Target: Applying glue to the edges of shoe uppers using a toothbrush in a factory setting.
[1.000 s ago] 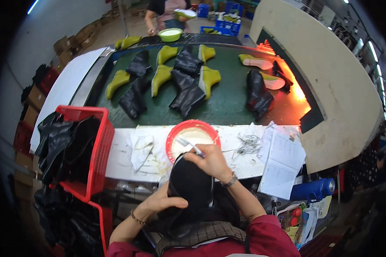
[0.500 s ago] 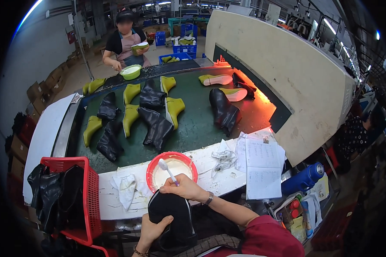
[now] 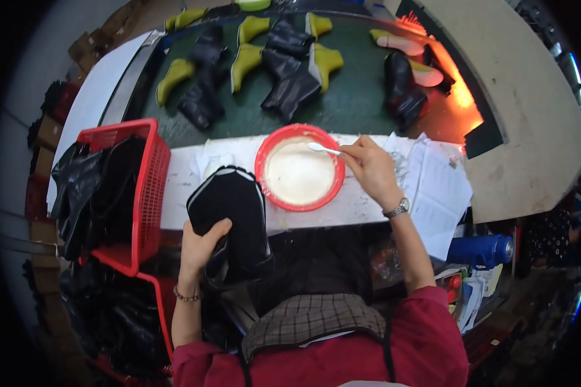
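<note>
My left hand (image 3: 199, 250) grips a black boot (image 3: 232, 209), its underside turned up and edged with a pale line; the thumb presses on that underside. Between the fingertips of my right hand (image 3: 373, 173) is a toothbrush (image 3: 323, 148), its white head above the far right part of a red bowl (image 3: 260, 161). Creamy white paste (image 3: 297, 174) lies in the bowl, and the boot is just left of it. Whether the bristles touch the paste I cannot tell.
Black boots (image 3: 290, 80) and yellow-green wedge forms (image 3: 242, 64) stand on the green conveyor (image 3: 239, 122), which runs to a glowing opening (image 3: 468, 97). A red basket (image 3: 150, 193) of boots is at left. Papers (image 3: 436, 187) and a blue flask (image 3: 478, 250) are at right.
My right hand has moved the toothbrush from beside the boot to the right, over the bowl. The boot has shifted left with my left hand. The view has tilted down.
</note>
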Tool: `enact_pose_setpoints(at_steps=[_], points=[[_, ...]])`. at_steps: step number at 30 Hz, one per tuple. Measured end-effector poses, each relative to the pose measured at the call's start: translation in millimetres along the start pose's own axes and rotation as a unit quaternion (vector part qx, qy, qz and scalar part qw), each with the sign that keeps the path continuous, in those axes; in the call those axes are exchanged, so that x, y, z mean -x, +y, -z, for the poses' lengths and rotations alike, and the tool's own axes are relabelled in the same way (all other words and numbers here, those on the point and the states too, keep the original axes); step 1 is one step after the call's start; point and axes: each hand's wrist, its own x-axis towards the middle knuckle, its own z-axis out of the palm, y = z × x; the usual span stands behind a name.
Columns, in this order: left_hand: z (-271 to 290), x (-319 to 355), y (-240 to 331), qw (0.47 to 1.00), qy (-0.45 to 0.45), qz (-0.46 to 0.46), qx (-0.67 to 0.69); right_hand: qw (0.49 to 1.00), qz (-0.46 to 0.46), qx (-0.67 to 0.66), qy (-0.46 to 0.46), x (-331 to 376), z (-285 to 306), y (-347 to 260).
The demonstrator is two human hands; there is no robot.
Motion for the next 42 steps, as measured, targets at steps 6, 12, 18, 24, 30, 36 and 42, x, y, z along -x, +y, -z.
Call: enact_pose_setpoints(at_steps=[6,12,18,24,30,36,42], points=[[-8,-2,8,0.999,-0.015,0.037,0.018,0.994,0.038,0.086,-0.061,4,-29,-1],[-20,-13,32,0.997,-0.056,0.061,-0.005,0.991,0.079,0.104,-0.026,11,-23,-2],[-22,-31,38,0.981,-0.171,0.086,-0.019,0.967,0.050,-0.251,-0.002,8,5,-5],[-33,-31,54,0.962,-0.253,0.102,-0.009,0.962,0.199,-0.187,-0.009,-14,14,-22],[-25,-29,61,0.995,-0.104,-0.001,-0.010,0.966,0.167,-0.194,0.036,2,6,-26],[-30,-32,73,0.995,-0.007,-0.089,0.051,0.961,0.145,-0.232,0.043,24,-8,-37],[-38,-51,76,0.981,0.098,-0.169,0.019,0.951,0.085,-0.296,0.031,16,-11,-41]])
